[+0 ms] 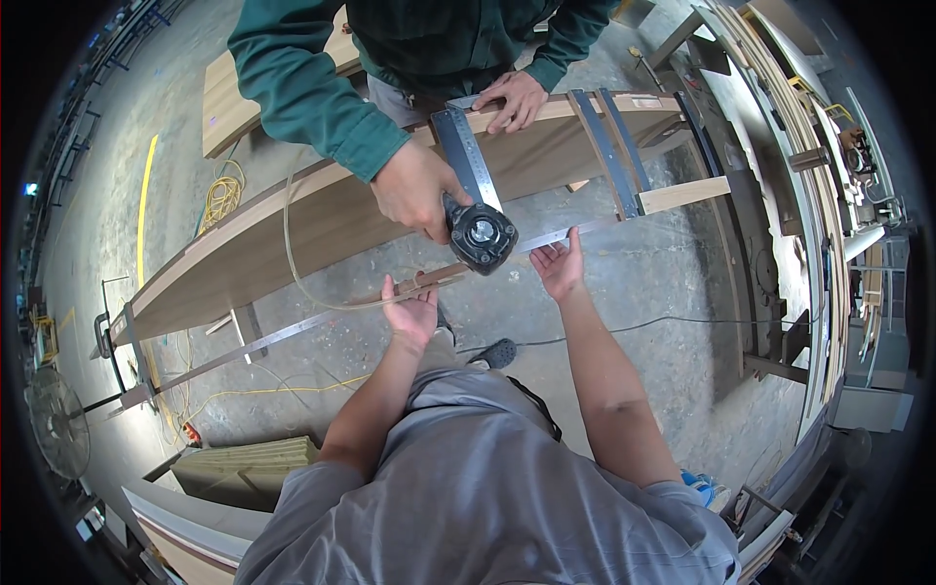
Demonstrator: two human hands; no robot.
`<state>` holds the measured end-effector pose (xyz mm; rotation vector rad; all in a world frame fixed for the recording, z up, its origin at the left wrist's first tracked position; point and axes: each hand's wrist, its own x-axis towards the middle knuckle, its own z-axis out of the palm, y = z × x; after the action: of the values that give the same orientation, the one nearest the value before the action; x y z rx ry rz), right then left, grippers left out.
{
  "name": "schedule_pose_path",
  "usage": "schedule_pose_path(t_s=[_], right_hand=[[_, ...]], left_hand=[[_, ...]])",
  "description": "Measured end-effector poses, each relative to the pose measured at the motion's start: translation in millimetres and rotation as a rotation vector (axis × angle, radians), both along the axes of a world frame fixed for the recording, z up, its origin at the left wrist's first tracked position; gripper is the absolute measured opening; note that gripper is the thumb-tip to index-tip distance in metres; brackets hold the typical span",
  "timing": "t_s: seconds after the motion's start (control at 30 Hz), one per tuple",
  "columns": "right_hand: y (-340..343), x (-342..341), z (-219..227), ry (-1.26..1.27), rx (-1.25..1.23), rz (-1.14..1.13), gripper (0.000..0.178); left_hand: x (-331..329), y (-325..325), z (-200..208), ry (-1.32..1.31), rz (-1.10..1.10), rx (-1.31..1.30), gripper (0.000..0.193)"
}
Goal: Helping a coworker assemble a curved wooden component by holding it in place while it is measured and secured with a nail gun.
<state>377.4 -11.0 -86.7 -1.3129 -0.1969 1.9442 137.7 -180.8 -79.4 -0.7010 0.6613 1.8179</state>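
A long, narrow strip with metal and wood-coloured stretches (283,334) runs below the near edge of a long wooden panel (263,258). My left hand (414,317) is palm up, its fingers curled around a wood-coloured part of it. Farther right, my right hand (559,268) holds a shiny stretch, thumb up and fingers bent beneath. Between my hands, a co-worker's hand (414,190) grips a black power tool with a round cap (483,237). Their other hand (514,100) presses on the panel edge, near a metal square (466,156).
Dark clamp bars (609,151) cross the panel at the right, by a short wood piece (682,195). A pale hose (292,239) loops past the panel. A cable (663,320) crosses the concrete floor. A fan (57,419) stands far left, and a rack of boards (814,146) stands right.
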Motion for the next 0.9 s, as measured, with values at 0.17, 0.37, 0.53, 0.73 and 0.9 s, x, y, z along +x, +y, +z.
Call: schedule_pose_path(t_s=[0.17,0.37,0.53,0.73,0.9], right_hand=[[-0.6,-1.3,4.0,-0.001,-0.002,-0.006,0.082],[0.3,-1.2,2.5,0.004,-0.009,-0.013,0.084],[-0.2,-0.2,-1.0,0.006,-0.013,-0.008,0.087],[-0.5,1.0,2.6,-0.001,-0.002,0.004,0.085],[-3.6,3.4,3.8,-0.018,0.001,-0.004,0.094]], left_hand=[[0.6,-0.5,-0.3,0.024,-0.002,0.008,0.038],[1.0,0.4,2.4,0.022,-0.008,-0.001,0.038],[1.9,1.1,5.0,0.032,-0.020,0.001,0.042],[3.6,0.7,7.7,0.085,-0.022,-0.023,0.059],[5.6,3.4,6.5,0.094,-0.035,-0.020,0.059]])
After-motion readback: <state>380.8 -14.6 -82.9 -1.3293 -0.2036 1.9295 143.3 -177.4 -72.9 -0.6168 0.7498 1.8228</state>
